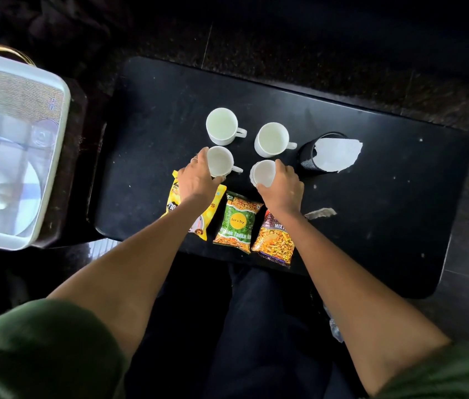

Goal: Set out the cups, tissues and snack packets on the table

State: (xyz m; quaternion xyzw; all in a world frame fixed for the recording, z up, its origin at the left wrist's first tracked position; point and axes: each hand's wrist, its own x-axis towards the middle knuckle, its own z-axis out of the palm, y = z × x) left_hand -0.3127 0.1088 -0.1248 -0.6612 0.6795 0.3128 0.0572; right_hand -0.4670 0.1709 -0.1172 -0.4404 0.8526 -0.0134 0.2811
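Several white cups stand on the black table (371,203). My left hand (198,180) grips the near left cup (219,161) by its rim. My right hand (282,185) grips the near right cup (263,172). Two more cups stand behind: the far left cup (221,125) and the far right cup (273,139). A black mesh holder (309,161) with white tissues (337,154) stands to the right of the cups. Three snack packets lie along the near edge: a yellow packet (175,203), a green packet (237,223) and an orange mixture packet (275,240), the first and last partly under my forearms.
A white tray (51,156) with a reflective bottom rests on a dark stand left of the table. A torn scrap of paper (321,213) lies by my right wrist. Dark floor surrounds the table; my legs are under its near edge.
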